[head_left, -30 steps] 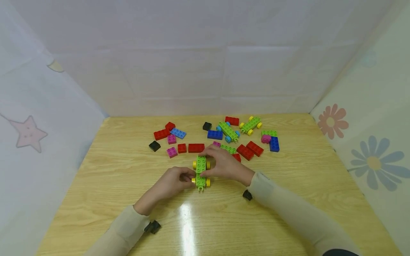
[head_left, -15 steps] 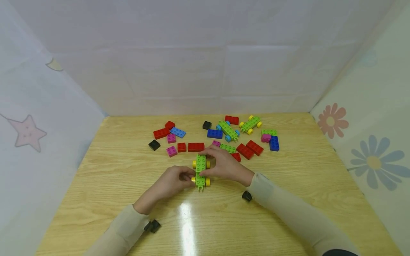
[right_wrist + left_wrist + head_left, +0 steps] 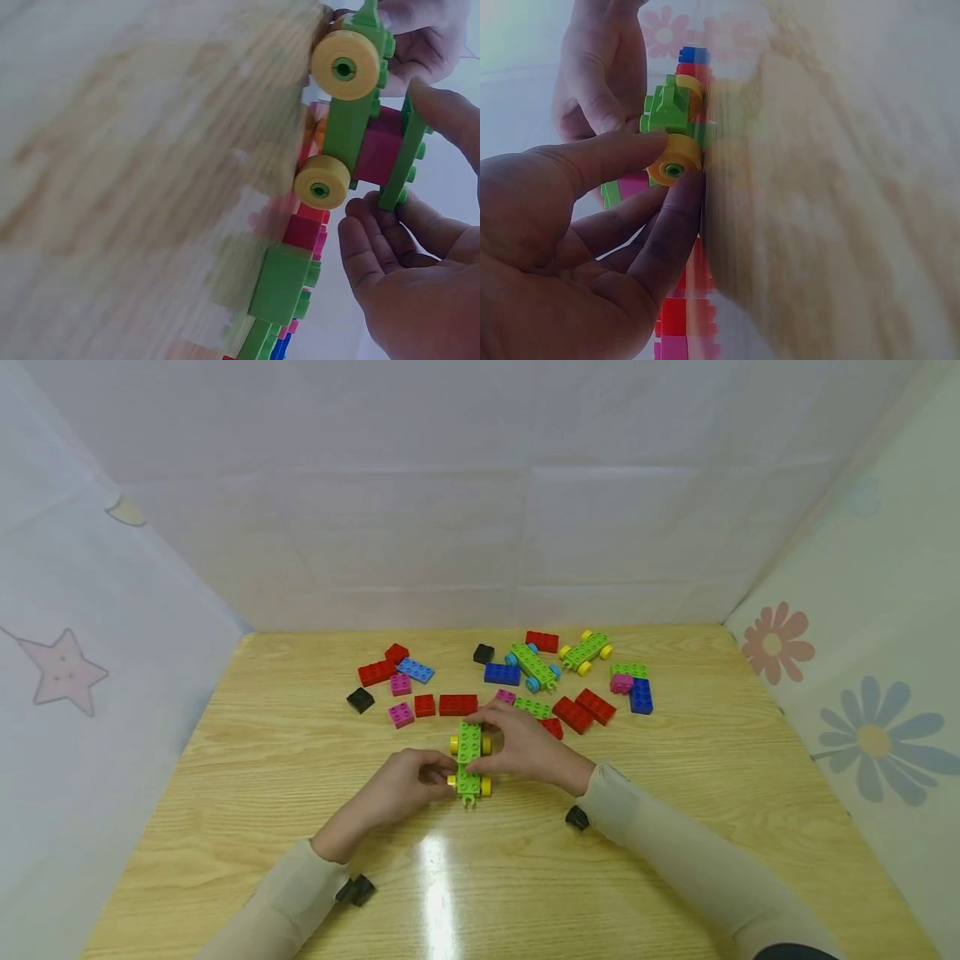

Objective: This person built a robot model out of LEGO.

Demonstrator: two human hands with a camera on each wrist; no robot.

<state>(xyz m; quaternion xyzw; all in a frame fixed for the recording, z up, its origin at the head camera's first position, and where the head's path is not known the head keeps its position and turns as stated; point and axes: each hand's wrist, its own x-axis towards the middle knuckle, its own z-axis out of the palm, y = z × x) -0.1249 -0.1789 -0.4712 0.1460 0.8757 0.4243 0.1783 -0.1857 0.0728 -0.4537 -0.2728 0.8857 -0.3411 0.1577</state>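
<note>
A green toy car base (image 3: 470,788) with yellow wheels stands on the table between the hands. In the right wrist view, a magenta brick (image 3: 379,146) sits on the base, with a green studded plate (image 3: 406,157) on top of it. My left hand (image 3: 405,787) pinches a yellow wheel (image 3: 681,150) at the near end, thumb above and fingertips below. My right hand (image 3: 525,747) holds the green plate by its ends, with the thumb at the near end and fingertips at the far end. That plate looks slightly tilted against the base.
Several red bricks (image 3: 458,705), magenta bricks (image 3: 401,715) and blue bricks (image 3: 502,673) lie behind the hands. Two more wheeled bases stand there, one with blue wheels (image 3: 534,667), one with yellow (image 3: 587,652). A black brick (image 3: 361,700) is at left; a fabric backdrop (image 3: 480,552) rises behind.
</note>
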